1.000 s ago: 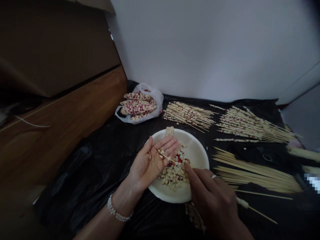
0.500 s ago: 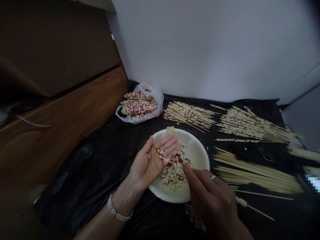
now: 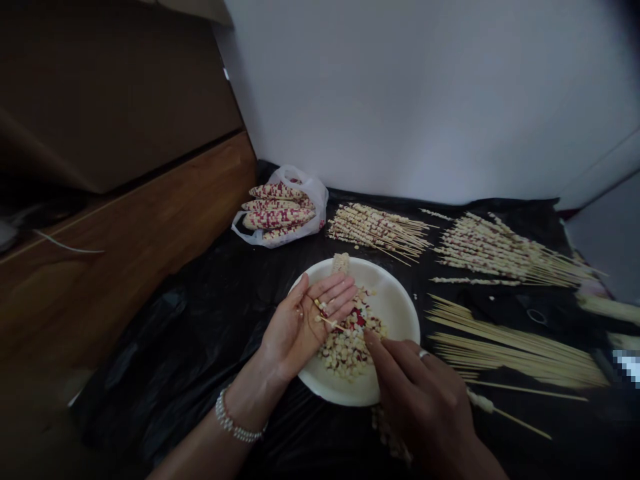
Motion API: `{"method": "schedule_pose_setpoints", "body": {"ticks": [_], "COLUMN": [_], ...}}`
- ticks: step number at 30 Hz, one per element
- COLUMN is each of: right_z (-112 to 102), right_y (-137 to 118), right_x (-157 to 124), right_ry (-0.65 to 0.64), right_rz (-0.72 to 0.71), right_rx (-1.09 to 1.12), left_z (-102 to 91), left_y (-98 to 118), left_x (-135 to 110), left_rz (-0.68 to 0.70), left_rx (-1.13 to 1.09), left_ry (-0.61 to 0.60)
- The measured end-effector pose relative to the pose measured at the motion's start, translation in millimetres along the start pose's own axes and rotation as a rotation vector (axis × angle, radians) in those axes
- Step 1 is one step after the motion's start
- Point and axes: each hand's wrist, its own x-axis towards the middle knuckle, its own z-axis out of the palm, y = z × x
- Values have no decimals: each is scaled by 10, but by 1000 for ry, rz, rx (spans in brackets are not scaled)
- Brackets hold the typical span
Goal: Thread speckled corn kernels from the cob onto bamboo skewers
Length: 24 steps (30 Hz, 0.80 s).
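Note:
My left hand (image 3: 305, 320) lies palm up over the left rim of a white bowl (image 3: 395, 303), fingers spread, with a few corn kernels (image 3: 320, 308) resting on them. My right hand (image 3: 425, 400) is closed on a thin bamboo skewer (image 3: 505, 415); its front tip (image 3: 333, 323) points into the kernels on my left fingers, and its tail sticks out to the right with kernels threaded on it. Inside the bowl is a heap of white and red loose kernels (image 3: 350, 343) and a stripped cob (image 3: 341, 262) at the far rim.
A plastic bag of red-and-white corn cobs (image 3: 278, 212) sits at the back left. Two piles of kernel-filled skewers (image 3: 375, 230) (image 3: 495, 250) lie behind the bowl; bare skewers (image 3: 510, 343) lie to the right. Black plastic sheet (image 3: 200, 333) covers the surface; wooden furniture (image 3: 125, 220) stands left.
My right hand has edged slightly left, sliding the skewer tip further across my left fingers. The left hand stays nearly still.

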Motion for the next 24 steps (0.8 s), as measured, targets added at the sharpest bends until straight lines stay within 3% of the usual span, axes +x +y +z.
{"method": "schedule_pose_setpoints", "body": {"ticks": [24], "right_z": [-42], "right_y": [-65], "right_x": [61], "right_ry": [-42], "right_rz": [-38], "right_rx": [-105], "left_z": [-9], "left_y": [-118], "left_x": [-18], "left_rz": [126], "left_rx": [235], "left_ry": [45]}}
